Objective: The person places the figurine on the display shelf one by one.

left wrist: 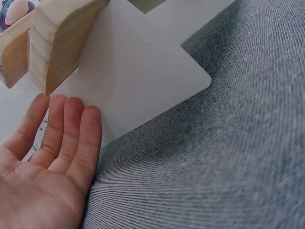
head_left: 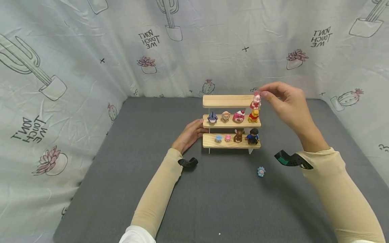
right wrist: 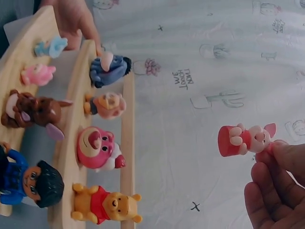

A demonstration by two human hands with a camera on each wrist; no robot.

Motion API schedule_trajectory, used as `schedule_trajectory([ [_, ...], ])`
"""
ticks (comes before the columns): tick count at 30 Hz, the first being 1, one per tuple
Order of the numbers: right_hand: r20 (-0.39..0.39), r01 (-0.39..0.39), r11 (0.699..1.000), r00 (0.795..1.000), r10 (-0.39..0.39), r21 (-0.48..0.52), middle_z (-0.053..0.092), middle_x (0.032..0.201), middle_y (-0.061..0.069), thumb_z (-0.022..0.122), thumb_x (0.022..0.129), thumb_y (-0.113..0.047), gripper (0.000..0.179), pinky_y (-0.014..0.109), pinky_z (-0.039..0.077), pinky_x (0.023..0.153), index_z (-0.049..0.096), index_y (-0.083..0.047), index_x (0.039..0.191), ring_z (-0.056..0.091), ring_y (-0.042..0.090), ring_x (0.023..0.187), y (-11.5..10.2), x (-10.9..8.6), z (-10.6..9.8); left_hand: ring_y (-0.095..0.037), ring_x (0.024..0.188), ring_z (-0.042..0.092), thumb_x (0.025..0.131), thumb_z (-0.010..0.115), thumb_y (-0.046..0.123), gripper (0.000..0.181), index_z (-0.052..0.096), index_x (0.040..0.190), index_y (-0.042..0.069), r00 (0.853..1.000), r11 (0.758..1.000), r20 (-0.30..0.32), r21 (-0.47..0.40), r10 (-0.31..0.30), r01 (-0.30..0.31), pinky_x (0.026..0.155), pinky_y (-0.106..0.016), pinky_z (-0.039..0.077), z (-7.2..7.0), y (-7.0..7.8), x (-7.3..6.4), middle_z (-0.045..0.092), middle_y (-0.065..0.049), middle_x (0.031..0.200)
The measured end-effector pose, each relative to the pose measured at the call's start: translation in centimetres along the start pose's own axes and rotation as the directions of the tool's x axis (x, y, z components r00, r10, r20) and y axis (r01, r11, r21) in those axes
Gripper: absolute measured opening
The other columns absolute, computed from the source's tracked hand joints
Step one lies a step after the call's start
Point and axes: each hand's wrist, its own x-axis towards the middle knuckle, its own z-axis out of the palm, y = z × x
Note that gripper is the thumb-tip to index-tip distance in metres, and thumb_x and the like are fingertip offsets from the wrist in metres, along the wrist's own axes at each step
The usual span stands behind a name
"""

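Note:
My right hand (head_left: 287, 101) pinches a pink piglet figurine (right wrist: 243, 139) by its head with thumb and fingers. The piglet is held off the boards, near the right end of the top tier of a three-tier wooden shelf (head_left: 226, 101). My left hand (left wrist: 52, 157) reaches the left end of the shelf, its fingers nearly straight with tips at a board's edge and the white side panel (left wrist: 143, 86). On the middle tier stand a blue donkey (right wrist: 112, 70), a pale-faced figurine (right wrist: 108, 105), a pink bear (right wrist: 97, 148) and a yellow bear in a red shirt (right wrist: 107, 204).
The bottom tier carries a small blue figurine (head_left: 218, 138), a pink one (head_left: 228, 137), a brown kangaroo-like one (head_left: 238, 136) and a dark-haired doll (head_left: 252, 136). Another blue figurine (head_left: 261, 171) lies on the grey tabletop (head_left: 212, 202). A patterned curtain (head_left: 188, 67) hangs behind.

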Motion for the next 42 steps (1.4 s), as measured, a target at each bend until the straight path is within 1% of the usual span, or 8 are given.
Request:
schedule_trajectory([
  [7, -0.006, -0.038, 0.999, 0.999, 0.038, -0.009, 0.064, 0.09, -0.032, 0.068, 0.097, -0.011, 0.017, 0.014, 0.039, 0.074, 0.075, -0.002, 0.11, 0.058, -0.004, 0.083, 0.9, 1.6, 0.2, -0.017, 0.106, 0.061, 0.105, 0.05, 0.043, 0.056, 0.045, 0.147, 0.006, 1.0, 1.0, 0.005, -0.005, 0.001, -0.001, 0.097, -0.035, 0.049, -0.1, -0.1, 0.0, 0.061, -0.006, 0.125],
  [14, -0.003, -0.052, 0.998, 0.999, 0.052, -0.035, 0.064, 0.09, -0.031, 0.068, 0.099, -0.016, 0.019, 0.014, 0.04, 0.076, 0.074, -0.003, 0.11, 0.058, -0.005, 0.084, 1.5, 2.8, 0.6, -0.017, 0.106, 0.061, 0.106, 0.048, 0.04, 0.053, 0.045, 0.147, 0.006, 1.0, 1.0, 0.01, -0.007, 0.009, -0.009, 0.095, -0.033, 0.049, 0.1, -0.1, -0.1, 0.061, -0.005, 0.123],
  [23, -0.007, -0.111, 0.993, 0.994, 0.111, -0.036, 0.064, 0.09, -0.029, 0.065, 0.1, -0.019, 0.021, 0.014, 0.043, 0.079, 0.074, -0.003, 0.111, 0.06, -0.005, 0.084, 1.8, 3.9, 0.9, -0.016, 0.105, 0.063, 0.105, 0.05, 0.042, 0.055, 0.046, 0.146, 0.005, 1.0, 1.0, 0.009, 0.006, 0.013, -0.013, 0.095, -0.033, 0.05, 0.1, 0.1, 0.0, 0.062, -0.006, 0.122],
  [27, -0.024, -0.13, 0.989, 0.991, 0.129, -0.065, 0.066, 0.093, -0.02, 0.063, 0.101, -0.018, 0.022, 0.014, 0.043, 0.078, 0.073, -0.002, 0.112, 0.058, -0.006, 0.084, 2.5, 4.2, 1.5, -0.017, 0.105, 0.063, 0.105, 0.05, 0.042, 0.055, 0.046, 0.146, 0.005, 1.0, 1.0, 0.004, 0.004, 0.011, -0.011, 0.095, -0.033, 0.05, 0.1, 0.0, -0.1, 0.062, -0.006, 0.121],
  [31, -0.025, -0.164, 0.982, 0.986, 0.162, -0.094, 0.071, 0.1, -0.003, 0.062, 0.103, -0.022, 0.024, 0.015, 0.042, 0.077, 0.072, -0.004, 0.114, 0.057, -0.006, 0.084, 3.1, 4.5, 2.0, -0.016, 0.104, 0.062, 0.106, 0.049, 0.04, 0.054, 0.045, 0.147, 0.004, 1.0, 1.0, 0.004, -0.004, 0.008, -0.008, 0.092, -0.031, 0.051, 0.1, 0.0, -0.2, 0.062, -0.005, 0.12],
  [34, -0.013, -0.193, 0.975, 0.981, 0.192, -0.111, 0.072, 0.106, 0.005, 0.06, 0.103, -0.025, 0.026, 0.017, 0.042, 0.075, 0.072, -0.005, 0.116, 0.057, -0.004, 0.084, 3.4, 4.6, 2.2, -0.016, 0.104, 0.061, 0.106, 0.048, 0.04, 0.054, 0.045, 0.147, 0.005, 1.0, 1.0, 0.004, -0.004, 0.005, -0.005, 0.092, -0.032, 0.051, 0.1, 0.0, -0.2, 0.061, -0.006, 0.122],
  [37, -0.003, -0.206, 0.971, 0.978, 0.207, -0.119, 0.071, 0.108, 0.009, 0.059, 0.104, -0.024, 0.027, 0.017, 0.042, 0.073, 0.071, -0.004, 0.118, 0.056, -0.003, 0.083, 3.6, 4.7, 2.3, -0.017, 0.105, 0.062, 0.107, 0.048, 0.04, 0.054, 0.045, 0.148, 0.005, 1.0, 1.0, 0.004, 0.0, 0.005, -0.005, 0.094, -0.032, 0.051, 0.1, 0.0, -0.2, 0.061, -0.006, 0.123],
  [42, -0.007, -0.198, 0.972, 0.98, 0.199, -0.127, 0.071, 0.107, 0.011, 0.059, 0.104, -0.02, 0.024, 0.016, 0.042, 0.072, 0.071, -0.003, 0.116, 0.055, -0.002, 0.08, 4.4, 4.9, 2.6, -0.017, 0.105, 0.061, 0.107, 0.047, 0.039, 0.054, 0.044, 0.148, 0.005, 1.0, 1.0, 0.011, -0.001, 0.012, -0.012, 0.095, -0.033, 0.05, 0.1, 0.1, -0.2, 0.061, -0.006, 0.123],
])
